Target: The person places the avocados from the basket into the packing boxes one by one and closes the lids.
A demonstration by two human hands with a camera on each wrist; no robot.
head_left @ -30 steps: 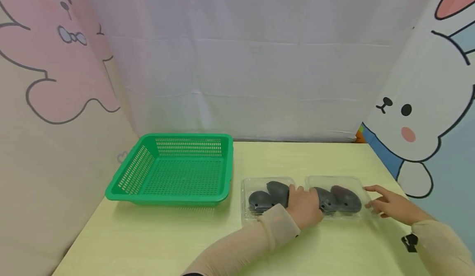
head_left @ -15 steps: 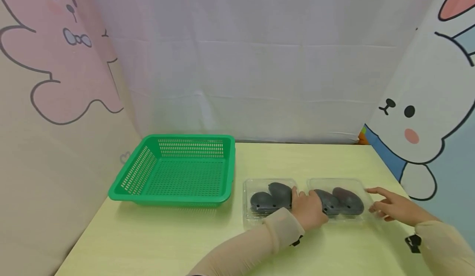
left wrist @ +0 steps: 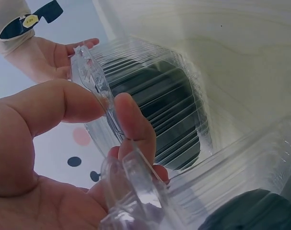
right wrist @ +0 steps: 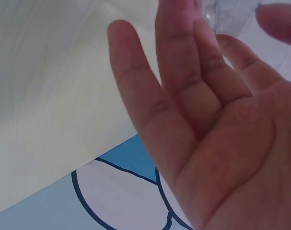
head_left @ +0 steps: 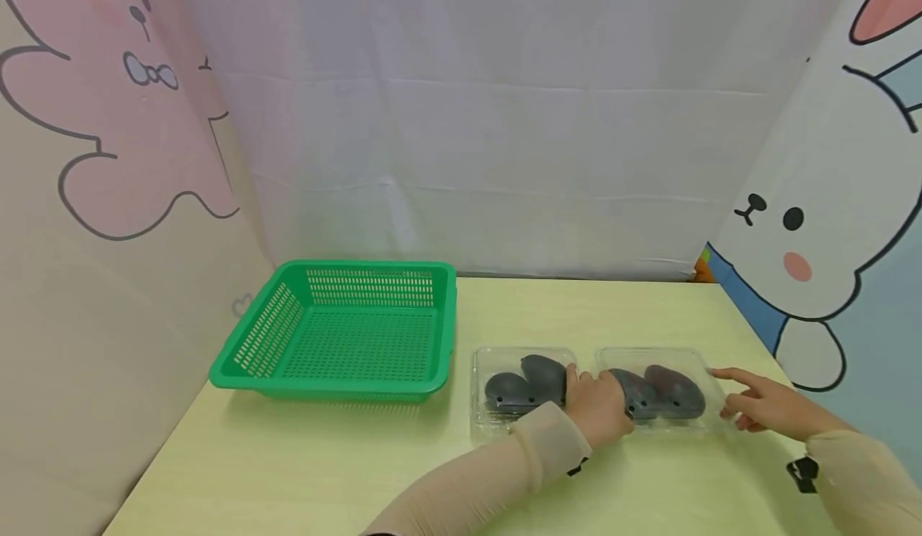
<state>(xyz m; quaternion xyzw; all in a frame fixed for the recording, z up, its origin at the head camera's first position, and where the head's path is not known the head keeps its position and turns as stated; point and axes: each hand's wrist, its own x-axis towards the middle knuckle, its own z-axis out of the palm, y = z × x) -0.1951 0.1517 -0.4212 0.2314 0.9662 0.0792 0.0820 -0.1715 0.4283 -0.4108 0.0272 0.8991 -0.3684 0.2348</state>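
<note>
Two clear plastic boxes with dark, oval, fruit-like things inside stand side by side on the table. My left hand [head_left: 596, 410] reaches between the left box [head_left: 493, 354] and the right box [head_left: 612, 354]. In the left wrist view its thumb and a finger pinch the rim of the right box, and other fingers lie by the left box. At the right box's far side is my right hand [head_left: 771, 402], index finger stretched along the edge, other fingers loosely bent. The right wrist view shows its palm facing the camera, with a bit of clear plastic by the fingertips.
A green slotted basket [head_left: 439, 384] with nothing in it stands on the left of the pale yellow table [head_left: 346, 472]. Behind the table hangs a white cloth [head_left: 468, 160]. Printed panels with cartoon animals flank both sides.
The head view has shifted slightly. My right hand's lower fingers have eased a little to the right of the box edge. The left hand and both boxes look nearly still.
</note>
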